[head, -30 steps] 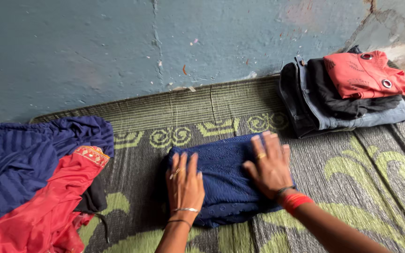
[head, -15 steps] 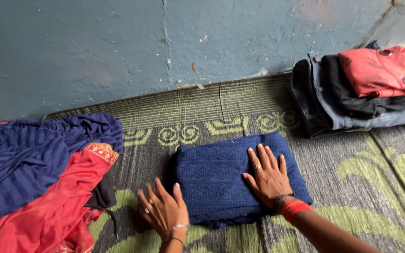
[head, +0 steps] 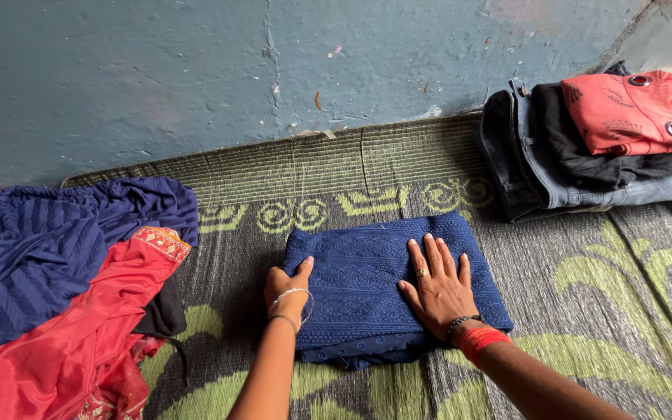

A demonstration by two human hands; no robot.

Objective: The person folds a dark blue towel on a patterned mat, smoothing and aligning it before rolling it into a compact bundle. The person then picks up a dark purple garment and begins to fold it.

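1. Since half a second ago, her left hand (head: 288, 289) is coming back up off the mat (head: 585, 311) to the near left edge of the folded blue cloth (head: 375, 272), while the right hand (head: 439, 286) is staying flat on top, hardly shifting.

2. From the head view, the left hand is curling around the cloth's left side, thumb lying on the top and fingers tucking under the edge, so it is gripping that edge loosely; a thin bangle is hanging at the wrist.

3. The right hand is lying open, palm down, fingers spread and pointing away from her, pressing the right half of the cloth; a ring is showing on one finger and a red band (head: 480, 340) is sitting at the wrist.

4. The cloth is resting between and under both hands, folded into a neat rectangle on the green patterned mat.

5. Well to the left of the left hand, a loose heap is lying: a striped dark blue garment (head: 48, 249) with a red garment (head: 79, 334) draped over its near side.

6. Beyond the right hand and off to its right, a stack of folded clothes (head: 585, 148) is sitting against the teal wall (head: 196, 78), with a red piece on top.
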